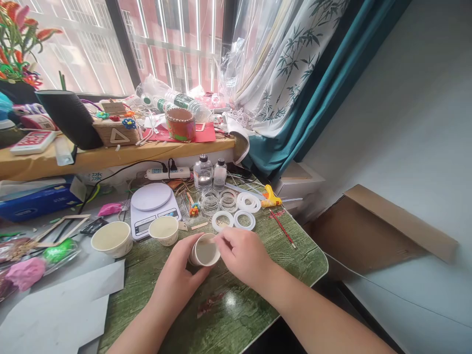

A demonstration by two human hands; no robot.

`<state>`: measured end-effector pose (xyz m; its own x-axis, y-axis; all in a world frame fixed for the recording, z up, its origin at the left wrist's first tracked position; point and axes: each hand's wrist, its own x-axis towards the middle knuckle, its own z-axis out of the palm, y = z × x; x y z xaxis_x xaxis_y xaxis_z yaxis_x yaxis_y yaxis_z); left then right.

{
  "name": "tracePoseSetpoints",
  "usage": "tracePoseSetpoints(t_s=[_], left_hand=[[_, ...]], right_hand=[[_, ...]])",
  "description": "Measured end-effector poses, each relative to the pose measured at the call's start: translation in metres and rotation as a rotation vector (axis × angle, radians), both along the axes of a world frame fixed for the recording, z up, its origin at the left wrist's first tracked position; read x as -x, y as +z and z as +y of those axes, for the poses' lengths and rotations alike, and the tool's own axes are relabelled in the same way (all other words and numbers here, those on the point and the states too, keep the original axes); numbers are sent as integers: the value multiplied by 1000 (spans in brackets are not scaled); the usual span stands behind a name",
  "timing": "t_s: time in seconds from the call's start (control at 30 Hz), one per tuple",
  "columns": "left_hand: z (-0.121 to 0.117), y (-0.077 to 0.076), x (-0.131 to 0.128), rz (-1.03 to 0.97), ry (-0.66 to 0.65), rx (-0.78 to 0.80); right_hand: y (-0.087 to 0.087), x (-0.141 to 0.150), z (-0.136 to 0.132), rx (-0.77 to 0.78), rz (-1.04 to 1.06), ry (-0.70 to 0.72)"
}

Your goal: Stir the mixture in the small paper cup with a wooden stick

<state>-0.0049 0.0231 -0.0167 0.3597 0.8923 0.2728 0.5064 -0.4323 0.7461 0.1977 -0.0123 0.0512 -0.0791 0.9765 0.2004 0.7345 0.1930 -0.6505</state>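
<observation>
My left hand point(182, 268) is wrapped round a small white paper cup point(206, 264), tilted with its mouth towards me. Over the cup's right rim, the closed fingers of my right hand point(241, 253) pinch a pale wooden stick point(209, 241). Only a short piece of the stick shows inside the cup, and the fingers cover the rest. What the cup contains is hard to make out. Two more paper bowls stand to the left: a smaller bowl point(164, 240) by the scale and a larger bowl point(117, 246) further left.
A white kitchen scale point(157, 219) sits behind the bowls. Ring moulds point(244, 221), clear bottles point(203, 174), a yellow glue gun point(272, 195) and a red pencil point(283, 229) lie towards the back right. Grey sheets point(62, 305) and craft bits cover the left. The table's right edge is near.
</observation>
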Motion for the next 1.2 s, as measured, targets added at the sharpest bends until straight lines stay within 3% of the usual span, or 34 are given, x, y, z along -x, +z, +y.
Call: tracePoseSetpoints(t_s=[0.07, 0.2, 0.47, 0.83, 1.2], left_hand=[[0, -1, 1, 5, 4, 2], [-1, -1, 1, 20, 7, 10], [0, 0, 0, 15, 12, 27], [-2, 8, -2, 20, 48, 75], [-3, 9, -3, 9, 94, 113]], right_hand=[[0, 0, 0, 16, -10, 67], [1, -1, 4, 5, -51, -5], [2, -1, 10, 61, -74, 42], [20, 10, 19, 132, -113, 85], [9, 4, 22, 152, 0, 45]])
